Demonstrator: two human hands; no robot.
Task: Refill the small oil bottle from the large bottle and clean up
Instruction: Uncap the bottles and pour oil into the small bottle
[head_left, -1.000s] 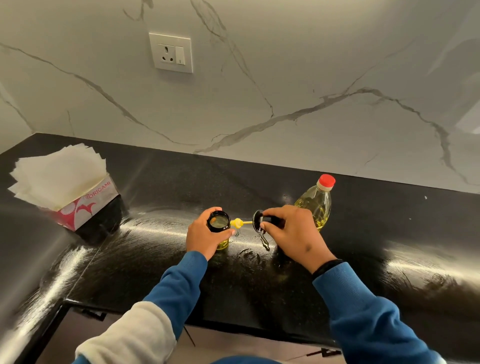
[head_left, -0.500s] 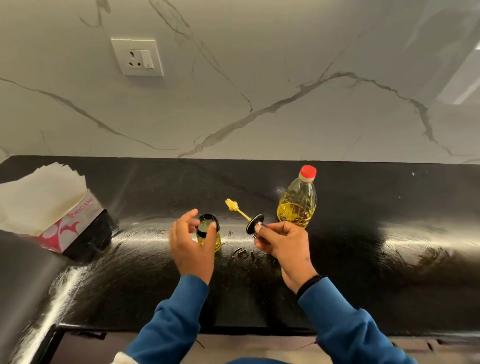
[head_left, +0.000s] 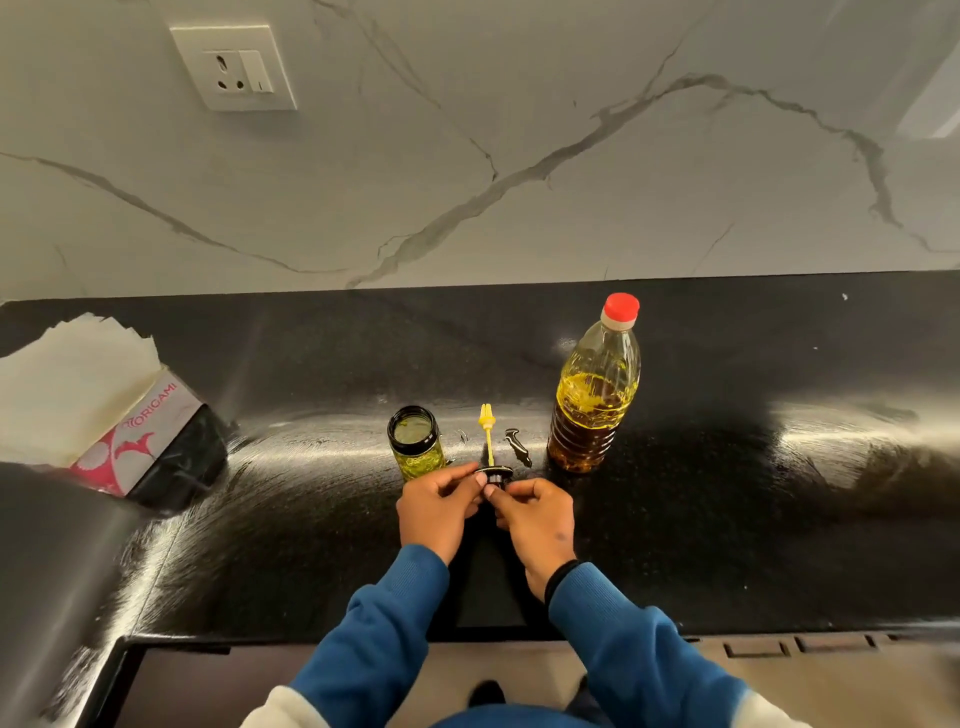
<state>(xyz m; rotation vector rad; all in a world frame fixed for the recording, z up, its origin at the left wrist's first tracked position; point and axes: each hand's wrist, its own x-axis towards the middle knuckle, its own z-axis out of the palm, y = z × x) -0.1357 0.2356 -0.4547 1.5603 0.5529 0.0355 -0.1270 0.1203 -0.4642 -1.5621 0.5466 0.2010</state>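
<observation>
At frame centre my left hand and right hand both pinch the cap; its yellow stem (probably oily) could drip. The open small bottle stands just beside my knuckles, easily knocked; the large bottle stays capped, right.

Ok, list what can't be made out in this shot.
- Head view: underside of the black cap, hidden by left hand and right hand pinching it.
- Small black piece on the counter: too small to identify.
- Tissue box: cut off by the left edge.
</observation>
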